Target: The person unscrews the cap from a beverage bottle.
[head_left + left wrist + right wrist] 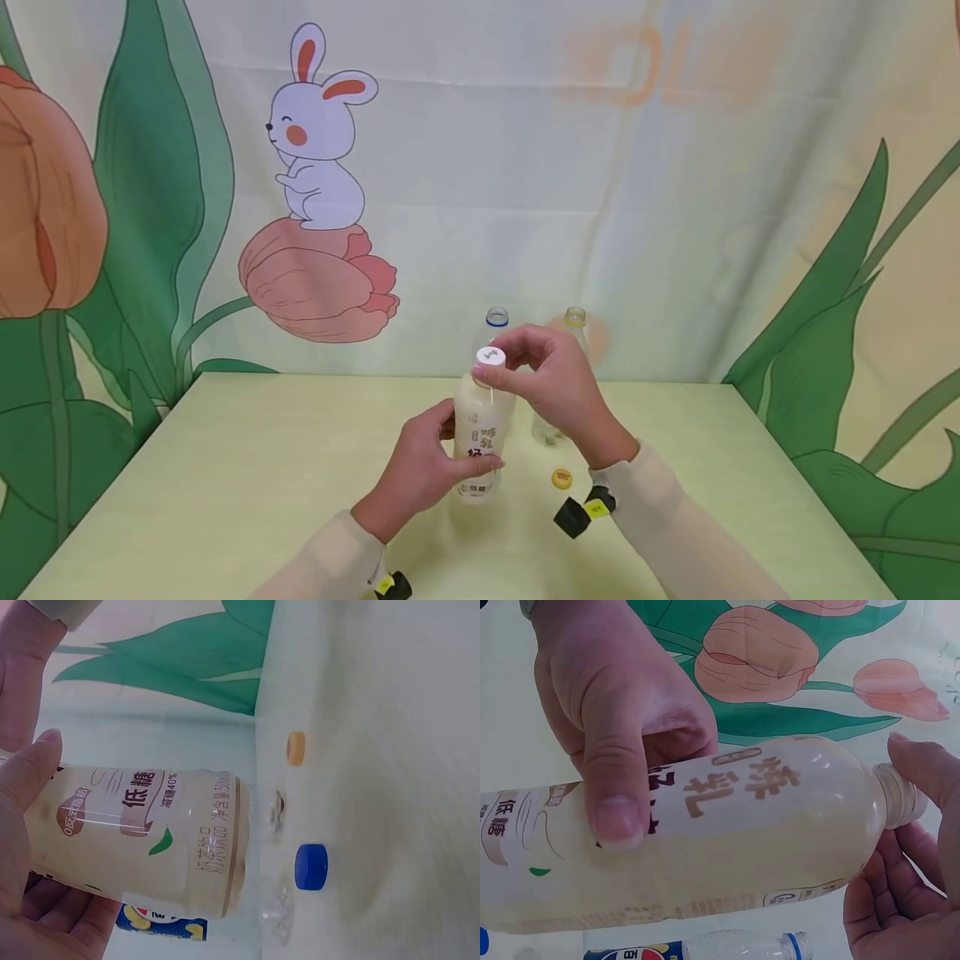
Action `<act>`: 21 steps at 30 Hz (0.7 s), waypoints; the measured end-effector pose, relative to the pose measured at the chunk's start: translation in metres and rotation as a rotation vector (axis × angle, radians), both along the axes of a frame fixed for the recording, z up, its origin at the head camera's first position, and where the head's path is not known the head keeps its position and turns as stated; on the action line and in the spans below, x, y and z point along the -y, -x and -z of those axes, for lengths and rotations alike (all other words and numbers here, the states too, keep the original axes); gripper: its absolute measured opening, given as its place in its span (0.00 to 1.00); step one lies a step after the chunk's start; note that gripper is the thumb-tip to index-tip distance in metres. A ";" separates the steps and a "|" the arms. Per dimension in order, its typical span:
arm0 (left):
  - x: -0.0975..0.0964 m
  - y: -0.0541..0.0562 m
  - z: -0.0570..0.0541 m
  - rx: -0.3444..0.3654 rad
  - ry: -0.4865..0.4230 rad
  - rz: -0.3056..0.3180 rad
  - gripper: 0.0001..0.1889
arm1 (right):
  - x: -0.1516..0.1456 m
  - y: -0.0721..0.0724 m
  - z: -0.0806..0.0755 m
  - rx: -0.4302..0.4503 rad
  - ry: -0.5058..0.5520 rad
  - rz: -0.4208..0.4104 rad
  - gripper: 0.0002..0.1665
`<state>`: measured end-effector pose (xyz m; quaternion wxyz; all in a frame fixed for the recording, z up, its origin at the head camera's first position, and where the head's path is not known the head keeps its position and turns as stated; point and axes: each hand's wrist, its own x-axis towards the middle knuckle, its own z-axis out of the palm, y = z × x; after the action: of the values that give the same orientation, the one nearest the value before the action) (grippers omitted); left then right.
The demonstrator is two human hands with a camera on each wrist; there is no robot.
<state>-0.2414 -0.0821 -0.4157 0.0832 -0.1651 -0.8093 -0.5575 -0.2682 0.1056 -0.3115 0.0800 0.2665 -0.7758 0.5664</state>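
My left hand [422,468] grips a bottle of milk tea [477,417] round its lower half, with the thumb across the printed label. The bottle stands nearly upright above the table, its base apart from the surface in the left wrist view. At the top, my right hand [562,385] pinches the white cap [491,357] between thumb and fingers. The right wrist view shows the bottle's ribbed neck [900,796] beside the right fingers. Pale cream liquid [780,847] is visible inside the bottle.
Behind the milk tea stand two uncapped clear bottles, one with a blue neck ring [497,320] and blue label [161,924], the other with a yellow neck ring [575,317]. A yellow cap [562,478] and a blue cap [311,866] lie on the table [247,492].
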 end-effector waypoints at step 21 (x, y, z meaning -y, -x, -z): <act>-0.018 -0.010 -0.001 -0.035 -0.031 0.024 0.26 | -0.017 -0.015 -0.003 -0.052 -0.027 0.026 0.10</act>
<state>-0.2312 -0.0636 -0.4145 0.0931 -0.1831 -0.7969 -0.5681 -0.2528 0.1223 -0.3080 0.1040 0.2722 -0.7843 0.5477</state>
